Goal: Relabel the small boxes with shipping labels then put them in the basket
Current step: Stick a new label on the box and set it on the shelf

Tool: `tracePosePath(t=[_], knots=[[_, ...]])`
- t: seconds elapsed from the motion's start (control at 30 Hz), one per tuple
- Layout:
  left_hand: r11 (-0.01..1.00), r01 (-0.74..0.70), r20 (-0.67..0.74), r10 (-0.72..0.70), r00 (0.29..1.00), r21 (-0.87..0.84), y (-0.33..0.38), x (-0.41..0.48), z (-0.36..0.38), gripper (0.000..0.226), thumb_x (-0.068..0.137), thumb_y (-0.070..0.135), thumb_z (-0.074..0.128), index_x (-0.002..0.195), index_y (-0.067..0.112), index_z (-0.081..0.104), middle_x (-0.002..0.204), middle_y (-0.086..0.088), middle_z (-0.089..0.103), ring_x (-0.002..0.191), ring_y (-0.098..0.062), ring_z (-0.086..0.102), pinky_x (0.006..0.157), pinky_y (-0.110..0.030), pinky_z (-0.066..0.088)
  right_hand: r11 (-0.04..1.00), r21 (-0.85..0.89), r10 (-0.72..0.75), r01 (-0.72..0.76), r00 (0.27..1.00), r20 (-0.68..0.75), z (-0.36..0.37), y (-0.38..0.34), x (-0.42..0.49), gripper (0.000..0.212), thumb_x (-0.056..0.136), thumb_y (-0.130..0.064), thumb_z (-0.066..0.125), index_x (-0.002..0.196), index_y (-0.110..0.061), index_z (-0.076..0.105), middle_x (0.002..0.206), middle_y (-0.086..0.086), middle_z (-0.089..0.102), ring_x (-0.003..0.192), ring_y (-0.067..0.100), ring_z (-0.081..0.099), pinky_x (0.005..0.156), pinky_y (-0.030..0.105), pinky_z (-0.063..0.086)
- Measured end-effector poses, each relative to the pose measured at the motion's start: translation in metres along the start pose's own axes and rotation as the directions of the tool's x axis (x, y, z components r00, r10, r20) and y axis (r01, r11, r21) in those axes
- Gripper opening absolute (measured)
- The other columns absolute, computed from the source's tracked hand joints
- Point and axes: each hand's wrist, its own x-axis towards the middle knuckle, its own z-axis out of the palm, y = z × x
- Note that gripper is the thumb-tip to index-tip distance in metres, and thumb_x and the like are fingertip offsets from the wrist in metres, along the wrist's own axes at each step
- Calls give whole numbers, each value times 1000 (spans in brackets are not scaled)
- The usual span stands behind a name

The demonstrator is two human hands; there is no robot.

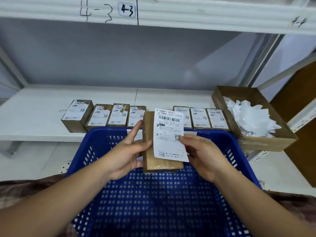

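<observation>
Left hand (130, 151) grasps the small box (159, 163), a rectangular brown cardboard carton with glossy tape on its face. The thumb presses on the top face and the index finger extends along the left side.

Right hand (205, 156) pinches the shipping label (168, 134) at its right edge, thumb on the printed side beside the QR code. The label is a flat white rectangular sheet lying over the right part of the box. Whether it is stuck down cannot be told.

Below the grip is the basket (95, 151), rigid blue plastic with a perforated floor and slotted walls.

Beyond the grip, a row of 7 boxes (118, 115) stands on the white shelf (34, 113), 4 to the left and 3 to the right.

Far right of the grip, an open cardboard tray (266, 142) holds crumpled white paper scraps (251, 117).
</observation>
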Motion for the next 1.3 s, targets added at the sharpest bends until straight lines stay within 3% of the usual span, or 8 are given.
tracePosePath(t=[0.13,0.23,0.37,0.53,0.63,0.8,1.07,1.3], knots=[[991,20,-20,-23,1000,-130,-7,9,4,70,76,23,60,139,45,38,118,0,68,106,-23,66,75,-45,58,1000,-4,18,-18,1000,-8,-3,6,4,19,95,-8,55,102,-2,71,101,10,75,90,20,71,83,30,55],[987,26,-11,-28,1000,-161,-14,15,6,66,83,15,55,138,45,37,116,-1,69,101,-23,68,71,-43,59,999,-2,33,-33,999,-29,-5,10,10,19,95,-7,54,102,-2,71,100,10,75,91,19,72,85,32,54],[987,10,-18,-13,1000,-162,-20,20,8,65,94,-1,43,134,50,35,117,-1,69,103,-22,67,78,-41,56,999,-27,25,-26,999,-43,-6,11,13,17,95,-7,55,96,-3,71,98,9,76,86,16,72,78,28,53],[982,-7,-39,-1,999,-189,-20,23,6,43,98,22,44,131,49,39,114,8,70,100,-13,68,86,-46,54,998,-67,12,-14,1000,-26,-4,13,12,15,93,-7,57,94,-2,71,96,8,76,82,14,73,75,26,53],[984,-13,-41,6,999,-175,-22,22,5,45,99,20,43,133,49,38,114,8,69,103,-13,67,89,-46,52,996,-94,4,-6,1000,-24,-4,15,9,15,92,-8,59,93,-2,72,94,8,76,82,14,73,77,27,52],[991,-19,-50,12,999,-131,-24,19,5,46,99,17,43,134,47,39,116,5,69,106,-14,65,80,-34,57,997,-76,4,-7,1000,-29,-6,16,6,17,94,-6,56,92,-2,72,95,9,76,84,17,73,72,24,55],[994,-21,-68,14,998,-110,-24,18,7,46,99,16,43,132,48,41,118,4,68,112,-16,62,87,-38,52,994,-106,5,-8,999,-35,-5,19,7,15,93,-8,59,94,-3,73,96,9,76,86,17,73,75,25,55],[995,-14,-59,8,998,-96,-23,16,8,41,98,17,44,121,51,45,117,4,69,111,-17,62,79,-35,54,993,-119,5,-11,999,-54,-5,21,9,14,93,-8,60,92,-3,73,94,8,76,85,18,72,79,27,55]])
